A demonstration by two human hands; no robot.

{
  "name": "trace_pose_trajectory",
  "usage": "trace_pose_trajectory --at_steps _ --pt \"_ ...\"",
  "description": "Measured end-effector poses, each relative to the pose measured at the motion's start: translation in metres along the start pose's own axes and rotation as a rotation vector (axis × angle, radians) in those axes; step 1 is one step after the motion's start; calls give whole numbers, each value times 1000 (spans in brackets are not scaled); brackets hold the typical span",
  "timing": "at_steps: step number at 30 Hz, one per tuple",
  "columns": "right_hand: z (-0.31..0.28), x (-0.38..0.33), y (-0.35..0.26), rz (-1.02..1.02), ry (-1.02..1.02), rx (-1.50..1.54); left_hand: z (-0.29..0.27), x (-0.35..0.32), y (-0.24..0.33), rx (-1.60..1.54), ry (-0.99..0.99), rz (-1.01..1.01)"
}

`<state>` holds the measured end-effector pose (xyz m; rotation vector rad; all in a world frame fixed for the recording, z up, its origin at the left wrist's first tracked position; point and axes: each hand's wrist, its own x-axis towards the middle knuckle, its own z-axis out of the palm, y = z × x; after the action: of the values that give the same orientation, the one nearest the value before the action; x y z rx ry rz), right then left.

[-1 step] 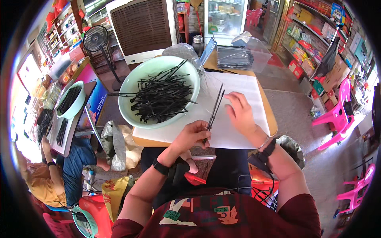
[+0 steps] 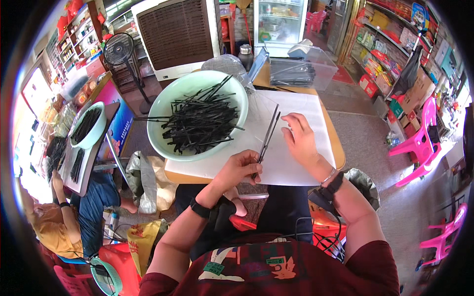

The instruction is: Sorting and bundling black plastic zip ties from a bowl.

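Observation:
My left hand [image 2: 243,169] is closed in a pinch round the lower part of a few thin black strips [image 2: 268,135], which stand up at a slant over the white sheet [image 2: 308,116] on the table. To their right is my right hand [image 2: 301,140], its fingers bent but apart, close to the strips' upper ends and holding nothing. A large pale green basin [image 2: 158,140], left of the strips, is heaped with loose black strips [image 2: 202,121]; some stick out past its rim. What exactly the strips are I cannot make out.
A clear plastic box [image 2: 323,69] with more black strips stands at the table's back right, beside a dark flask [image 2: 245,56]. At left, another person [image 2: 59,222] sits by a small table with a second basin [image 2: 94,130]. Pink chairs [image 2: 422,140] stand at right.

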<state>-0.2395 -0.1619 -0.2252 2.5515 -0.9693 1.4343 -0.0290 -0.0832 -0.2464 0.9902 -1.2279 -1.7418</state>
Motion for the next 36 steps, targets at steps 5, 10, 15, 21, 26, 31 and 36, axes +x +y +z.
trace_pose_trajectory --at_steps 5,10,15,21,26,31,36 --pt "13 2 32 248 -95 33 -11 13 -9 139 77 140" --pt "26 28 52 248 -210 -17 -24 19 -14 183 157 182" --pt "48 55 77 230 -218 -89 -18 16 -18 152 162 206" --pt "72 103 89 46 -347 -345 -21 13 -18 149 187 235" --pt "102 131 115 -256 -296 -546 -22 14 -19 154 165 223" --pt "140 155 136 -304 -346 -586 -22 12 -15 153 133 207" --pt "159 170 144 -328 -503 -759 -21 11 -8 133 89 124"
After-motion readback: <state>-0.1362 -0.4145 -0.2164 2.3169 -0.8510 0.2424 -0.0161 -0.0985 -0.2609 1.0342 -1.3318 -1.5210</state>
